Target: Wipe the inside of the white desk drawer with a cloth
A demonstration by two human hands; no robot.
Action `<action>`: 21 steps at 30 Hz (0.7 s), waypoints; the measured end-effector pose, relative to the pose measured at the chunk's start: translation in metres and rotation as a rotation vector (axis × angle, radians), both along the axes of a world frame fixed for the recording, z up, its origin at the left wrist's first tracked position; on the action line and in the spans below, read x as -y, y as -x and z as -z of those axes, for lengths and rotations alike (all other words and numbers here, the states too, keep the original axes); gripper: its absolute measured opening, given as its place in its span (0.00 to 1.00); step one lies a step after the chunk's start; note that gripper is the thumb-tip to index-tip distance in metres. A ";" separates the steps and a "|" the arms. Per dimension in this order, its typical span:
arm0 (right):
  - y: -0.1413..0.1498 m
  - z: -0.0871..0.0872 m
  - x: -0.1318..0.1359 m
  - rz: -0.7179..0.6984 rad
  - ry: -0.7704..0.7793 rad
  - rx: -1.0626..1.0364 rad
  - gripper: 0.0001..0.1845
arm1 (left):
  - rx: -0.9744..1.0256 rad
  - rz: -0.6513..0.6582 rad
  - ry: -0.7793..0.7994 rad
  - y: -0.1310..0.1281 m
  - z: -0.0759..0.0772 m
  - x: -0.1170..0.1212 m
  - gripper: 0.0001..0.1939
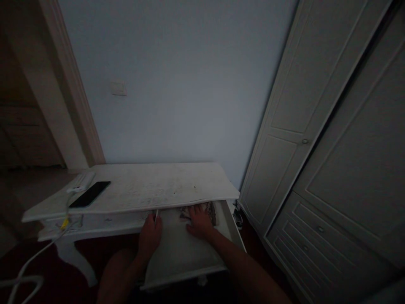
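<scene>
Drawer (183,253) of white-painted wood, shallow, rectangular, pulled well out; front edge nearest, a small pale knob (202,280) at its middle. Bare floor across its front half.

Left hand (150,234): at the drawer's left wall, fingers bent, a narrow white strip showing between thumb and fingers; whether this is the wall's own edge or a separate piece, and how tightly it is held, cannot be told.

Right hand (199,223): inside the drawer, fingers spread and lowered onto a brown-and-white patterned soft-looking item (211,211), nothing visibly gripped. Item located in the back right corner, partly beneath the hand; strip of open drawer floor between it and the right wall.

Surface (190,177) of worn white-painted wood, above and behind the drawer, its front edge close over the right fingers; wide bare stretch at centre and right. Left end: flat black phone (90,194) near the front edge; white power strip (81,182) just behind; white cable (19,277) hanging over the edge.

Right side: tall white panelled wardrobe (284,169), narrow gap of dark red floor (255,249) before it.

Rear: pale blue wall (190,84), square white switch (118,88).
</scene>
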State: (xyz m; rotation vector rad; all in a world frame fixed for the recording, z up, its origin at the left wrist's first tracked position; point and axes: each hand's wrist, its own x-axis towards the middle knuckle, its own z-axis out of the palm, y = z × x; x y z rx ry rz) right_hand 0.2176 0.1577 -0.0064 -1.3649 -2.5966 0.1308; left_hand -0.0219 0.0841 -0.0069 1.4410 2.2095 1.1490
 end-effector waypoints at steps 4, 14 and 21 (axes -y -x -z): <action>0.053 0.002 0.006 -0.174 0.008 -0.016 0.42 | -0.010 -0.017 -0.013 0.000 0.002 -0.002 0.13; 0.071 0.000 -0.002 -0.385 0.030 -0.255 0.32 | -0.045 -0.028 -0.069 -0.002 0.007 -0.001 0.13; 0.040 0.012 -0.007 -0.105 0.135 -0.266 0.69 | -0.020 -0.037 -0.063 -0.003 0.009 -0.003 0.13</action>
